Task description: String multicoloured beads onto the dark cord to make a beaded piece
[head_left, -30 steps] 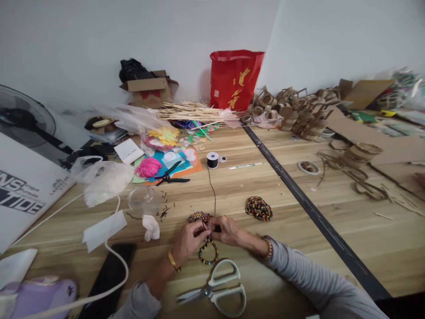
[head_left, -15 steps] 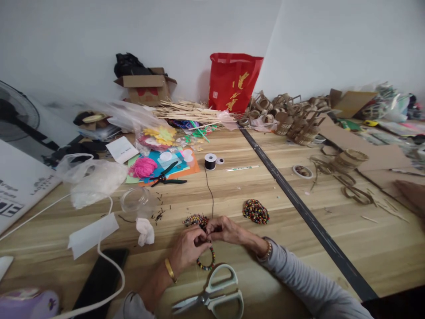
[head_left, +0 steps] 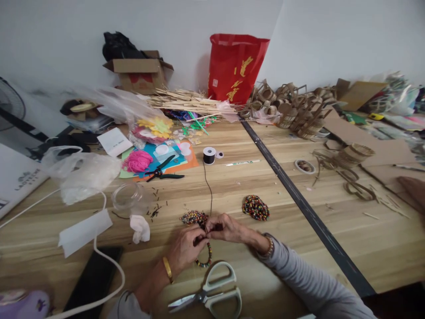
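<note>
My left hand (head_left: 185, 249) and my right hand (head_left: 229, 229) meet fingertip to fingertip, both pinching a thin dark cord (head_left: 210, 191). Between and below the fingers hangs a beaded bracelet (head_left: 209, 259) of small multicoloured beads; the exact spot where the cord is gripped is hidden. From the hands the cord runs up the table to a white-ended spool of black cord (head_left: 209, 156). A heap of coloured beads (head_left: 193, 217) lies just behind my left hand, partly covered by it. Nearer to me are large pale-handled scissors (head_left: 212, 293), blades slightly apart.
Right of my hands sits a coil of strung beads (head_left: 255, 208). A crumpled tissue (head_left: 140, 228), a clear round container (head_left: 128, 197) and green-handled pliers (head_left: 162, 170) lie to the left. Woven baskets (head_left: 305, 119) stand at the back right; another person's hand (head_left: 411, 188) shows at the right edge.
The camera view has shifted slightly, so the background sits a little higher. My hands keep almost the same pinch on the cord, and the bracelet's hanging loop has shifted slightly.
</note>
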`<state>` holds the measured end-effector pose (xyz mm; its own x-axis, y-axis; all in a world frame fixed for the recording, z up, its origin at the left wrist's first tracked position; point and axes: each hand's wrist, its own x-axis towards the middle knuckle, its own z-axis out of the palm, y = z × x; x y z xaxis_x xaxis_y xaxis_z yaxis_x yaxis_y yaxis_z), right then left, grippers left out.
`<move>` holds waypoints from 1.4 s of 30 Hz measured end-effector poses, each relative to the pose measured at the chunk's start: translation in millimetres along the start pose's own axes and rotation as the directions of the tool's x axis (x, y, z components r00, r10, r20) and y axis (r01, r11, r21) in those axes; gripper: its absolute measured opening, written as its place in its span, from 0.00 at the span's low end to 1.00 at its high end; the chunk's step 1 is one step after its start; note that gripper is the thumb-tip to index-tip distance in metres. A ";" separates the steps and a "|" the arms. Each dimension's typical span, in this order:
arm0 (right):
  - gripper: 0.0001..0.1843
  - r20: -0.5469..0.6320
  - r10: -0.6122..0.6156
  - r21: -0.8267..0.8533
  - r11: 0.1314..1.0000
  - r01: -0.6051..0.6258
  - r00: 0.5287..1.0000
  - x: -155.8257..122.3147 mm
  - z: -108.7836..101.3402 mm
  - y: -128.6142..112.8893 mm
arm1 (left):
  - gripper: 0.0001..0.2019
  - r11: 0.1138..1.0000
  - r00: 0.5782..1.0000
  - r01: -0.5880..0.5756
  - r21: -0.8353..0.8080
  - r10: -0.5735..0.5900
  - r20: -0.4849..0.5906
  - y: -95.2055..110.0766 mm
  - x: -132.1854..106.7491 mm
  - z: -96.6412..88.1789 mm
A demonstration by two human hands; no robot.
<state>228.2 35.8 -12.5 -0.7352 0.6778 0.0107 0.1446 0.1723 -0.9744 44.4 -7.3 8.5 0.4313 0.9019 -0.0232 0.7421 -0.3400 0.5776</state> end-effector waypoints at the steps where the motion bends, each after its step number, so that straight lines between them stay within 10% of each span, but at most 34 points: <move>1: 0.14 -0.005 -0.010 -0.028 1.000 0.010 1.000 -0.6 0.0 -0.3 | 0.06 1.000 1.000 -0.005 0.002 0.005 0.000 0.0 -0.3 0.1; 42: 0.05 0.105 -0.105 -0.477 0.867 0.143 0.989 -7.2 -7.1 -21.5 | 0.07 0.996 0.997 0.002 -0.089 0.004 0.071 -6.6 0.3 -3.6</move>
<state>235.2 32.3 9.9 -0.8120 0.5768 0.0891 0.3363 0.5871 -0.7363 37.8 -3.8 7.6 0.4694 0.8795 -0.0785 0.6943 -0.3127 0.6482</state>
